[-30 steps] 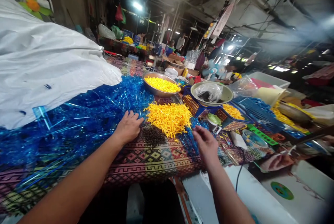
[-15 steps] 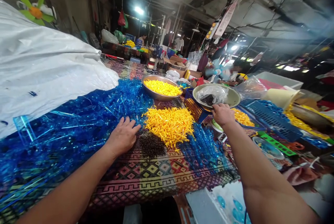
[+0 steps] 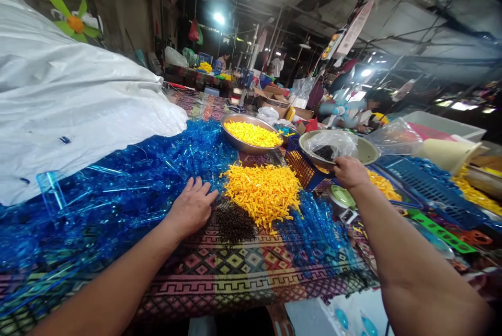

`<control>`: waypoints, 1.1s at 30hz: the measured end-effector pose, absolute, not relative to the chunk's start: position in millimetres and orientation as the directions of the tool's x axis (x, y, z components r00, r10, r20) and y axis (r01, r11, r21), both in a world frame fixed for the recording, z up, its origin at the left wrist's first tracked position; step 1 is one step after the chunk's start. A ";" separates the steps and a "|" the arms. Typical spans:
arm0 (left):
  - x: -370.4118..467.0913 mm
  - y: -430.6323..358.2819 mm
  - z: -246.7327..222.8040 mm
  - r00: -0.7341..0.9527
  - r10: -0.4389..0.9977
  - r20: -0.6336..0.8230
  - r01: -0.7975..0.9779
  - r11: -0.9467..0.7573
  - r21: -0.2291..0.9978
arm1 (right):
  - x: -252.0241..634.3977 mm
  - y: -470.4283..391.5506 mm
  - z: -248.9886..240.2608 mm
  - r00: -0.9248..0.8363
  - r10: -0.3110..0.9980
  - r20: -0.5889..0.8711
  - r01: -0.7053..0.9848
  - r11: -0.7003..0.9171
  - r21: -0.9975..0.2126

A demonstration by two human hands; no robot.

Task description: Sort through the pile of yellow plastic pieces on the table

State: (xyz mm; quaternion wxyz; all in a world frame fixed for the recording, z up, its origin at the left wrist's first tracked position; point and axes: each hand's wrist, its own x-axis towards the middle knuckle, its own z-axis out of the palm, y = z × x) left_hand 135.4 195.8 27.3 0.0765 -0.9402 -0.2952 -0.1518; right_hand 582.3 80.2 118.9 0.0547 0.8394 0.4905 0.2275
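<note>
My left hand (image 3: 192, 208) lies palm down with fingers apart at the edge of a spread of shiny blue clear plastic pieces (image 3: 129, 189). Just right of it is a small heap of tiny black pieces (image 3: 234, 224), and behind that a pile of short yellow plastic pieces (image 3: 264, 192). My right hand (image 3: 350, 171) is closed on the near rim of a pale bowl (image 3: 368, 150). Inside the bowl sits a clear plastic bag (image 3: 333, 142) with dark contents. The bowl stands over a blue basket (image 3: 304, 166); my thumb and fingertips are partly hidden.
A metal basin of yellow pieces (image 3: 251, 135) stands behind the pile. Long blue pieces (image 3: 319, 229) lie near the patterned cloth's (image 3: 235, 284) front edge. At right are a green-lidded container (image 3: 342, 196), a blue tray (image 3: 423, 184) and a green strip (image 3: 443, 231). A white sack (image 3: 78, 90) bulges at left.
The camera has turned a little left, so the scene sits farther right in view. Both hands keep nearly the same places; the right one still holds the bowl's rim.
</note>
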 end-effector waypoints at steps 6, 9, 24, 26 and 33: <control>133.3 195.2 26.1 0.772 0.529 0.352 0.577 -0.816 -0.039 | 573.9 87.0 136.2 0.402 0.886 0.233 0.751 -0.464 0.470; 132.3 195.1 25.4 0.768 0.523 0.370 0.574 -0.818 -0.036 | 568.0 88.9 146.9 0.400 0.893 0.207 0.735 -0.447 0.511; 128.4 195.0 22.7 0.751 0.530 0.393 0.573 -0.820 0.012 | 477.0 135.6 173.2 0.171 0.877 0.448 0.853 -0.359 0.378; 128.6 195.9 21.3 0.753 0.532 0.388 0.570 -0.821 0.020 | 458.5 156.2 168.7 0.119 0.877 0.465 0.884 -0.307 0.354; 130.2 197.2 22.1 0.753 0.541 0.375 0.573 -0.819 0.031 | 405.2 228.8 141.8 0.091 0.895 0.437 0.940 -0.223 0.260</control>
